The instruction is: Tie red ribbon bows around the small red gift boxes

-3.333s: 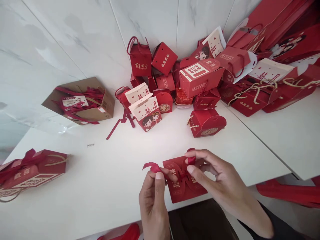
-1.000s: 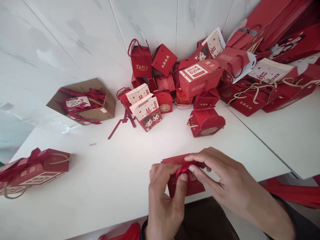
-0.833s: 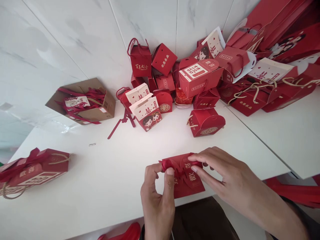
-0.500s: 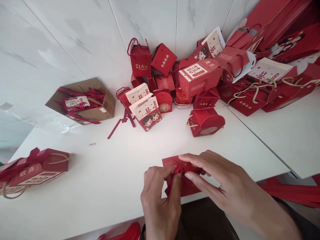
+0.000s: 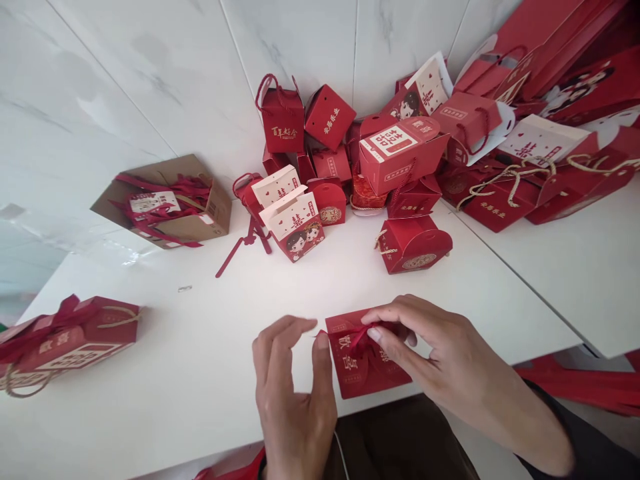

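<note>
A red box with gold characters [image 5: 350, 380] lies at the table's front edge, a red ribbon [image 5: 358, 339] across its top. My right hand [image 5: 425, 360] reaches over the box from the right and pinches the ribbon between thumb and forefinger. To the left of the box is my left hand [image 5: 297, 387], its thumb and forefinger apart. A small red tip, perhaps a ribbon end, shows at the left thumb. The part of the box beneath my right hand is hidden.
Behind stand piled red gift boxes [image 5: 403, 153] and a pale-topped box [image 5: 295, 227]. A cardboard box [image 5: 213, 207] holds ribbons at the back left. A ribboned red box [image 5: 115, 327] lies on the white table [image 5: 210, 360] at far left.
My left hand has drawn away from the ribbon to the left and its fingers have parted. My right thumb and forefinger have closed on the ribbon. More of the box's top shows.
</note>
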Demonstrator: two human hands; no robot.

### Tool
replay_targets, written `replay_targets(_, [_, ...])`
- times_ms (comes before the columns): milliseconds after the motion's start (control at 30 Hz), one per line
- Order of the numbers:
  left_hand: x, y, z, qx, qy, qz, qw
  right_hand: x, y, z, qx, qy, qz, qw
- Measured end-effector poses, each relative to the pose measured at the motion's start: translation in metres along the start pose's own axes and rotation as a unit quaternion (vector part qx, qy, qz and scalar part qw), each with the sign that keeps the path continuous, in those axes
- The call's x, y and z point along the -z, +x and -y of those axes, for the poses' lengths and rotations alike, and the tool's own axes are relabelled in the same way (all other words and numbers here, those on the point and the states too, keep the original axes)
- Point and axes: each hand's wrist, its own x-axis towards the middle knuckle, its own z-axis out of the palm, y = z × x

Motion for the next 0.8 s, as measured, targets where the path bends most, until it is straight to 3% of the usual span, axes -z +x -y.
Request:
replay_targets(33, [-0.002, -0.001, -0.003, -0.003, -0.006, 0.003, 1.0, 0.0, 0.001, 0.0, -0.003, 0.005, 0.003, 1.0])
replay_targets(133, [-0.009, -0.003, -0.012, -0.002, -0.05, 0.083, 0.995, 0.0, 0.002, 0.0, 0.001, 0.018, 0.013, 1.0])
replay_targets(200, [-0.012, -0.003, -0.016, 0.027, -0.073, 0.112, 0.991, 0.0, 0.001, -0.001, -0.006, 0.019, 0.007, 1.0])
replay_targets(267, [-0.014, -0.004, -0.017, 0.085, -0.083, 0.095, 0.988, 0.0, -0.001, -0.002, -0.023, 0.012, -0.006, 1.0])
replay_targets(367, [-0.016, -0.006, -0.016, 0.138, -0.063, 0.019, 0.988, 0.002, -0.003, -0.002, -0.032, -0.002, -0.008, 0.999])
replay_targets(533, [-0.02, -0.007, -0.016, 0.079, 0.007, -0.063, 0.995, 0.004, -0.004, 0.003, -0.012, 0.001, 0.046, 0.999])
replay_targets(600, [-0.02, -0.003, -0.018, 0.087, -0.019, -0.052, 0.995, 0.001, -0.003, 0.004, 0.0, 0.007, 0.064, 0.998])
replay_targets(733, [-0.015, 0.009, -0.024, 0.177, -0.124, 0.017, 0.976, -0.011, 0.0, 0.005, 0.023, 0.013, 0.07, 0.997])
replay_targets(800, [-0.013, 0.013, -0.026, 0.192, -0.142, 0.03, 0.971, -0.017, 0.001, 0.005, 0.023, 0.012, 0.068, 0.997])
